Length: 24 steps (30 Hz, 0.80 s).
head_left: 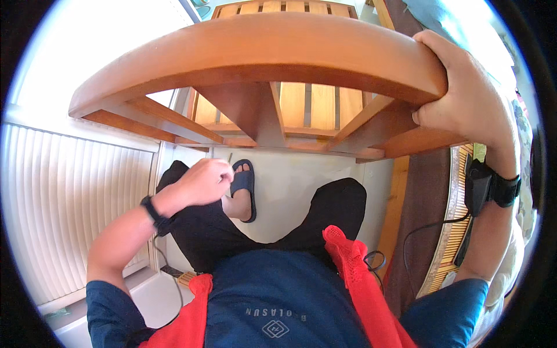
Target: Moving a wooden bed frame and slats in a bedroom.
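Note:
A wooden slatted chair (259,46) stands right in front of me, its curved top rail nearest. At the rail's right end my right hand (464,95) is closed round the wood, the thumb below and the fingers over the top. My left hand (204,181) hovers above my left knee, apart from the chair. Its fingers are curled and a little blurred, and whatever they may hold is hidden. Through the gaps under the rail, the chair's slatted seat (321,107) shows.
To my left is a ribbed white panel (78,209). A dark slipper (243,188) is on my foot on the pale floor (284,197). Along my right runs a wooden-edged bed or bench with a bamboo mat (444,255). A black cable (426,225) hangs from my right wrist.

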Motion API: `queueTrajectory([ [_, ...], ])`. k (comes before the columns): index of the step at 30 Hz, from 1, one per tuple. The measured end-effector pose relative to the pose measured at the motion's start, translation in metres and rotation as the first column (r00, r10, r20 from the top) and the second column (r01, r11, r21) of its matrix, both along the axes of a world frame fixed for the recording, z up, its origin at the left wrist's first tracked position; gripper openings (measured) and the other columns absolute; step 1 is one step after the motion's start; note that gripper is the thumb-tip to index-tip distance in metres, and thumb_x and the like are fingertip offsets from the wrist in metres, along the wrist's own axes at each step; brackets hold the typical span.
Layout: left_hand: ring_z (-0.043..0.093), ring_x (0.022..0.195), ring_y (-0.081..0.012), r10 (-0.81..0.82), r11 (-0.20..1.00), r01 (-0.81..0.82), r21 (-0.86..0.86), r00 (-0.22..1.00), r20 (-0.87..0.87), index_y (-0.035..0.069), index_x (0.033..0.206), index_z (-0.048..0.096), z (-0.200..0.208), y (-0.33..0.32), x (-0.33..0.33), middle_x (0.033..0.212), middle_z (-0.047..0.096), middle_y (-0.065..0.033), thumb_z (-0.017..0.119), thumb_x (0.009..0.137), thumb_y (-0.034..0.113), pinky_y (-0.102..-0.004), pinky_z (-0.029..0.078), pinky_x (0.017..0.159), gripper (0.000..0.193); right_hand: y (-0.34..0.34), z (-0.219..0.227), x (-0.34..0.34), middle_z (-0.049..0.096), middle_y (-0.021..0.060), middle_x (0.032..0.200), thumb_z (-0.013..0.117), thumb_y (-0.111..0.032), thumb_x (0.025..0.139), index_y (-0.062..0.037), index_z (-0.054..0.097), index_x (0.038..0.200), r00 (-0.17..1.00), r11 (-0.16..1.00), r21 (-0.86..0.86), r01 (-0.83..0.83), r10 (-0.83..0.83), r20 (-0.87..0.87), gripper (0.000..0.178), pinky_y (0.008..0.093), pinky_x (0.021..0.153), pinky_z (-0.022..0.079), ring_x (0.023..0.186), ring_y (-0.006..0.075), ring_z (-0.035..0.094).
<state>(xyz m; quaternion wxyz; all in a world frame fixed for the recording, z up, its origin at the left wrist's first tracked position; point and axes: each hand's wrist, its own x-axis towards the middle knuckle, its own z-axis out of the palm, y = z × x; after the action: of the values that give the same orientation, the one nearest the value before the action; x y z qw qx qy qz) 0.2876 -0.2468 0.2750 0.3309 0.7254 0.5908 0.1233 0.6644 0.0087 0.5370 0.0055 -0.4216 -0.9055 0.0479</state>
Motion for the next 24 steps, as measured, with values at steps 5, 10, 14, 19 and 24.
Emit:
queueTrajectory([
  [5, 0.078, 0.09, -0.0289, 0.856, 0.447, -0.491, -0.747, 0.476, 0.2, -0.002, 0.111, 0.075, -0.148, 0.025, 0.025, 0.105, 0.079, -0.0185, 0.056, 0.105, 0.008, -0.0385, 0.067, 0.081, 0.022, -0.014, -0.011, -0.001, 0.072, 0.0163, 0.112, 0.084, -0.021, 0.056, -0.0032, 0.062, 0.139, 0.992, 0.999, 0.006, -0.034, 0.034, -0.119, 0.088, 0.0433, 0.102, 0.055, 0.107, 0.0374, 0.072],
  [10, 0.06, 0.141, -0.0439, 0.85, 0.129, -0.259, -0.957, -0.468, 0.242, -0.008, 0.165, 0.037, -0.257, 0.022, 0.046, 0.158, 0.056, -0.0297, 0.046, 0.11, 0.021, -0.0547, 0.05, 0.121, 0.063, -0.021, -0.004, -0.004, 0.072, 0.0191, 0.118, 0.085, -0.02, 0.055, -0.0008, 0.059, 0.148, 0.995, 0.999, 0.044, 0.016, -0.012, -0.094, 0.098, 0.0419, 0.108, 0.054, 0.115, 0.0352, 0.072],
  [14, 0.057, 0.143, -0.0344, 0.58, 0.09, -0.221, -0.971, -0.781, 0.232, 0.008, 0.149, 0.056, -0.311, 0.045, 0.039, 0.16, 0.058, -0.0145, 0.047, 0.113, 0.029, -0.0482, 0.047, 0.123, 0.043, -0.008, -0.014, 0.007, 0.064, 0.0202, 0.139, 0.086, -0.027, 0.05, -0.0014, 0.05, 0.16, 0.997, 0.999, 0.042, 0.028, -0.025, -0.069, 0.118, 0.042, 0.115, 0.051, 0.131, 0.0339, 0.065],
  [19, 0.069, 0.099, -0.0221, 0.324, 0.075, -0.19, -0.979, -0.924, 0.205, 0.019, 0.113, 0.062, -0.389, 0.078, 0.005, 0.11, 0.068, -0.0006, 0.043, 0.114, 0.036, -0.0393, 0.059, 0.087, 0.026, -0.032, 0.004, -0.007, 0.066, 0.0193, 0.141, 0.09, -0.014, 0.048, -0.0033, 0.051, 0.161, 0.973, 0.978, -0.098, 0.186, -0.197, -0.117, 0.12, 0.0449, 0.115, 0.052, 0.132, 0.0329, 0.066],
  [24, 0.066, 0.108, -0.0147, 0.119, 0.183, -0.164, -0.969, -0.975, 0.188, 0.026, 0.119, 0.071, -0.419, 0.098, 0.004, 0.114, 0.072, 0.0041, 0.048, 0.111, 0.048, -0.0354, 0.051, 0.093, 0.033, -0.044, -0.007, -0.011, 0.057, 0.0163, 0.145, 0.079, 0.001, 0.049, -0.0001, 0.043, 0.163, 0.927, 0.949, -0.201, 0.242, -0.287, -0.241, 0.12, 0.0413, 0.116, 0.048, 0.134, 0.0287, 0.059],
])
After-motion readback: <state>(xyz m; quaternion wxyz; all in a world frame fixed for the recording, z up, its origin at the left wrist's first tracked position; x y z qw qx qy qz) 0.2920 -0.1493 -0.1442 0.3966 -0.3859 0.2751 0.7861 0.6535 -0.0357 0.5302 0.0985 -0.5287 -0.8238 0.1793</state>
